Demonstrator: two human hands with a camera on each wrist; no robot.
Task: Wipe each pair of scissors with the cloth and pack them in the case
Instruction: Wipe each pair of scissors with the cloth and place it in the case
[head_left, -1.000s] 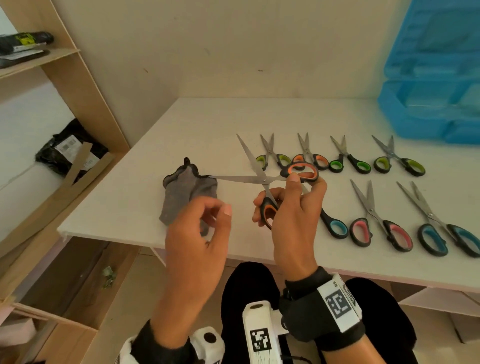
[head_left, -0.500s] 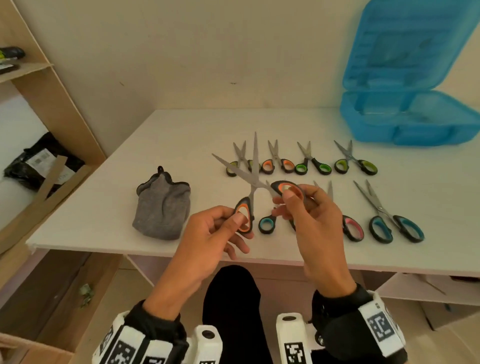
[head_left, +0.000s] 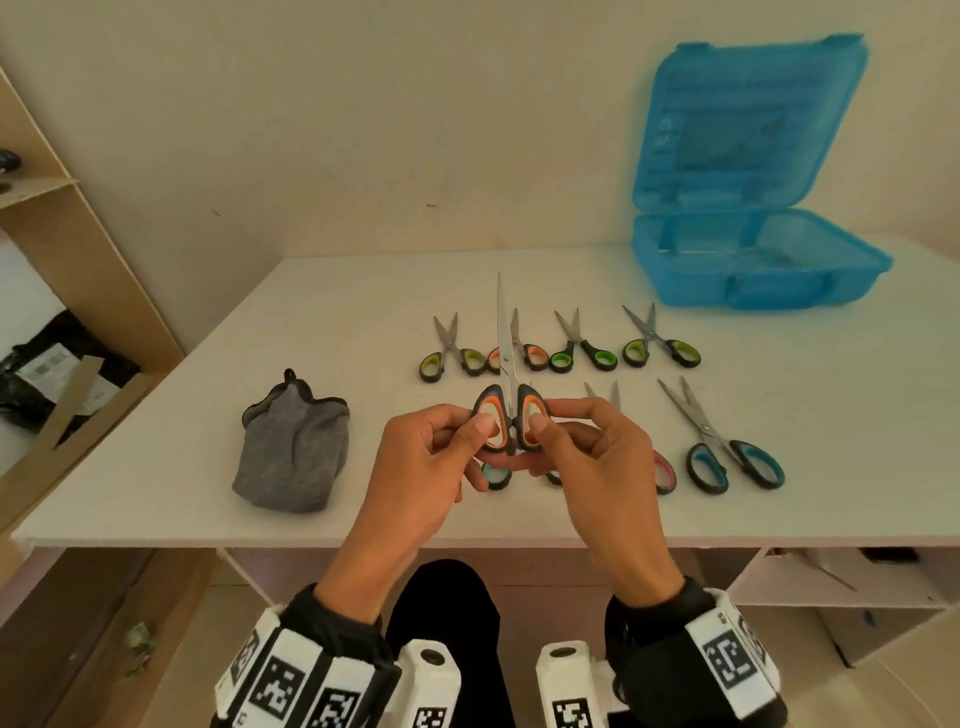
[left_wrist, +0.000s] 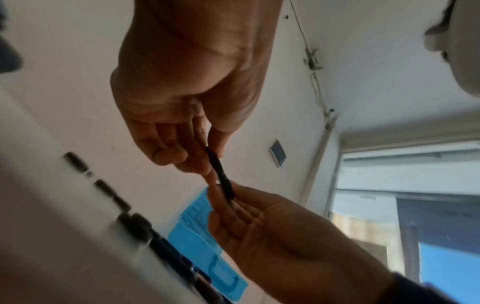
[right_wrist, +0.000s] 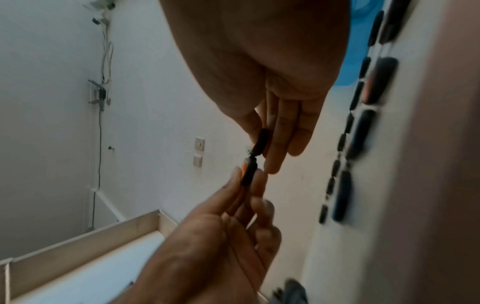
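1. The orange-handled scissors (head_left: 511, 415), blades spread a second ago, are now shut and point away from the person above the counter's (head_left: 363, 291) near edge; probably wiped and ready for packing.
2. The left hand (head_left: 431, 457) and right hand (head_left: 592, 457) each pinch one handle loop.
3. The cloth (head_left: 293, 447) lies left; the open case (head_left: 753, 260) stands far right.

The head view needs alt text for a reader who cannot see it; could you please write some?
Both hands pinch the handles of the orange-handled scissors, blades closed and pointing away, the left hand on one loop and the right hand on the other. More scissors lie in rows on the white table, between a grey cloth and an open blue case.
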